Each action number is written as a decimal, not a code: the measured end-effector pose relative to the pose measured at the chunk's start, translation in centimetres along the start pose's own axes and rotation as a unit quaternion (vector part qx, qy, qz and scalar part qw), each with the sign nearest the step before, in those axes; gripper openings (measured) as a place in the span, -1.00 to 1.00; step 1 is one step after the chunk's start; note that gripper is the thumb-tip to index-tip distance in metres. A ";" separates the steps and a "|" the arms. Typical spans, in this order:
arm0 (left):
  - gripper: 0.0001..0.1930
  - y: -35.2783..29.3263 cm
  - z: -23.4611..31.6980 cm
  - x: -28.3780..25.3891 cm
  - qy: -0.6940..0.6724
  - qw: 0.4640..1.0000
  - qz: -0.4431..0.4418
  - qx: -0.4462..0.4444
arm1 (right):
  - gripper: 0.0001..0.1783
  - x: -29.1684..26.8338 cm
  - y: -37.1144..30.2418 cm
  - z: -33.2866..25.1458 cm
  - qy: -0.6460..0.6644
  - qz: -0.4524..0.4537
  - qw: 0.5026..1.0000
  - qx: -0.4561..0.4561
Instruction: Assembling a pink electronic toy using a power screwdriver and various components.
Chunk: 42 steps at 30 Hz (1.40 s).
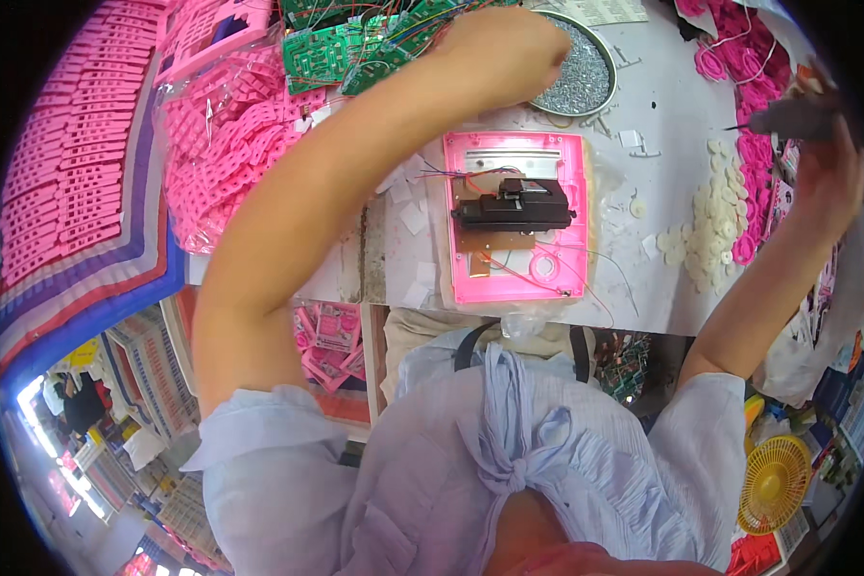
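Note:
My left hand point(509, 56) reaches across to the left rim of a round tin point(590, 72) full of small silvery screws. Its fingers are curled inward, and what they hold, if anything, is hidden. Out at the right, my right hand point(828, 182) grips a dark power screwdriver point(799, 117), its thin bit pointing left. Between my arms lies a pink plastic housing point(466, 274), inner side up, on clear wrapping. A black mechanism point(518, 206) sits across it over a brown circuit board point(490, 245). Thin red and dark wires trail from the housing.
Green circuit boards point(326, 58) with wires lie at the back left, beside a bag of pink plastic parts point(230, 144). Cream discs point(715, 216) are heaped at the right, near bundles of magenta cord point(751, 182). Rows of pink pieces point(67, 163) stand far left.

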<state>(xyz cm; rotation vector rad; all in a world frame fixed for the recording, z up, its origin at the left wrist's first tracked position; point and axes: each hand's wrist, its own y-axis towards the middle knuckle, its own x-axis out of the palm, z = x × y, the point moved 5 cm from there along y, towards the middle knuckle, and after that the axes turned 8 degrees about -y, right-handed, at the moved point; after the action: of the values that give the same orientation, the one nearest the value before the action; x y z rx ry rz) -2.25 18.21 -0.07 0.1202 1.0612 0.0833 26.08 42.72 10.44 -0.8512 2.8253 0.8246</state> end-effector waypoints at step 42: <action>-0.66 -15.1 7.2 -0.7 -0.115 0.960 0.253 -0.037 | -0.67 24.5 -14.1 -11.5 0.297 -0.211 0.930 -0.039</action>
<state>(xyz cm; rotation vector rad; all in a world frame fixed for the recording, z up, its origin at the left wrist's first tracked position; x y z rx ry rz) 3.88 2.72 1.91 0.3245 0.7741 0.5583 13.78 14.88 8.13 -1.9194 2.8748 0.7027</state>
